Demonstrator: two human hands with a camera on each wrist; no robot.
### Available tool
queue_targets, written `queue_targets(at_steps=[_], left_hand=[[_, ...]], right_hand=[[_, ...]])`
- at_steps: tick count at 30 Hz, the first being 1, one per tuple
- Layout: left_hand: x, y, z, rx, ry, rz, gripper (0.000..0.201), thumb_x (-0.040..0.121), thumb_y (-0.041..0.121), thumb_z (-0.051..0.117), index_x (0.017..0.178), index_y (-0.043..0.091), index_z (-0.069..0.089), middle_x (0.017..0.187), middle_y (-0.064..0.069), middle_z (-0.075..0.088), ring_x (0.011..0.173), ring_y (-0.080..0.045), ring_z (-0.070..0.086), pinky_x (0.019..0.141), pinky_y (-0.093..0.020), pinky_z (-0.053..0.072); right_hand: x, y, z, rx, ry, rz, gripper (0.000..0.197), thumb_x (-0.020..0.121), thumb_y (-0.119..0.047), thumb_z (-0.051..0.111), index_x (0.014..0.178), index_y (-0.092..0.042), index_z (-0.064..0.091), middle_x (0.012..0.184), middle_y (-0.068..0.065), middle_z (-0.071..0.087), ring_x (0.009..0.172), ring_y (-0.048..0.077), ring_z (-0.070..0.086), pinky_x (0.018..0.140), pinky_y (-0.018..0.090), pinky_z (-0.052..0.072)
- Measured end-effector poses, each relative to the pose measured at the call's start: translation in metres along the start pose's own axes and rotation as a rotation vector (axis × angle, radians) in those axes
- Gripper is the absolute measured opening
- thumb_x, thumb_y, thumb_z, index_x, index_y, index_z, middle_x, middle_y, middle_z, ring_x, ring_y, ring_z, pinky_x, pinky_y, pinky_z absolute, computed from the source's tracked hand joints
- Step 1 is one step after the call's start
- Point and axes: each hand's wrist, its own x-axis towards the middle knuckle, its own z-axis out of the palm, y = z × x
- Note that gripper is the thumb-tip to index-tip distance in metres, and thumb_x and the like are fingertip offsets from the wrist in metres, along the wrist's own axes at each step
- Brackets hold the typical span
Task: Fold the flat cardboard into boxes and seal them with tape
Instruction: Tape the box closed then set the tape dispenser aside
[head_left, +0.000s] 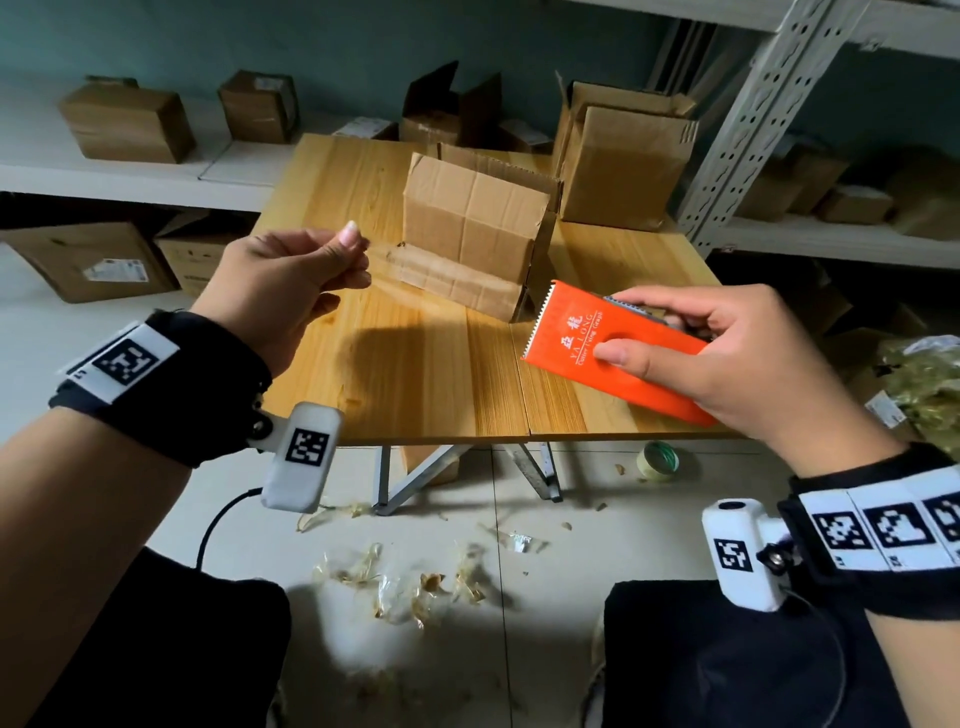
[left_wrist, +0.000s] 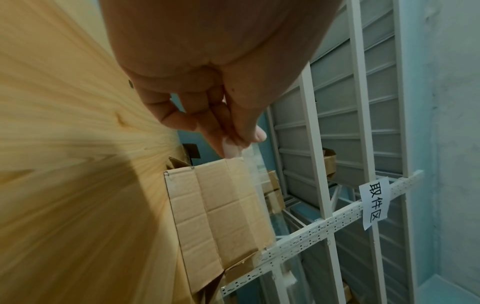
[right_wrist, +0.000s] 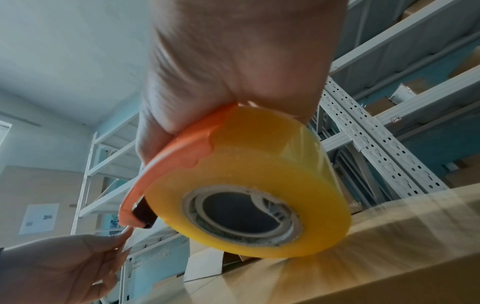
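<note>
A folded cardboard box (head_left: 470, 236) stands on the wooden table (head_left: 415, 364), one flap lying toward me. My left hand (head_left: 291, 280) is raised left of the box and pinches the free end of a clear tape strip (head_left: 384, 265) between thumb and fingers (left_wrist: 233, 142). The strip stretches across to the orange tape dispenser (head_left: 597, 348), which my right hand (head_left: 727, 358) grips over the table's right front. In the right wrist view the yellowish tape roll (right_wrist: 246, 185) sits under the orange guard (right_wrist: 176, 156). The same box (left_wrist: 223, 214) shows in the left wrist view.
More cardboard boxes (head_left: 623, 161) stand at the table's back right and on white shelves (head_left: 130, 171) behind. A metal rack post (head_left: 753, 119) rises at right. Tape scraps (head_left: 405, 582) and a spare tape roll (head_left: 657, 460) lie on the floor below.
</note>
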Motion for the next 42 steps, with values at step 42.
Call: queue_targets(at_steps=[42], left_hand=[[-0.047, 0.023, 0.031, 0.150, -0.417, 0.458, 0.017, 0.089, 0.019, 0.075, 0.091, 0.001, 0.076, 0.085, -0.007, 0.077, 0.084, -0.022, 0.073, 0.076, -0.029, 0.059]], right_hand=[[0.046, 0.037, 0.002, -0.190, 0.206, 0.269, 0.065, 0.071, -0.080, 0.077, 0.119, -0.037, 0.064, 0.088, -0.009, 0.069, 0.081, 0.017, 0.071, 0.064, 0.035, 0.052]])
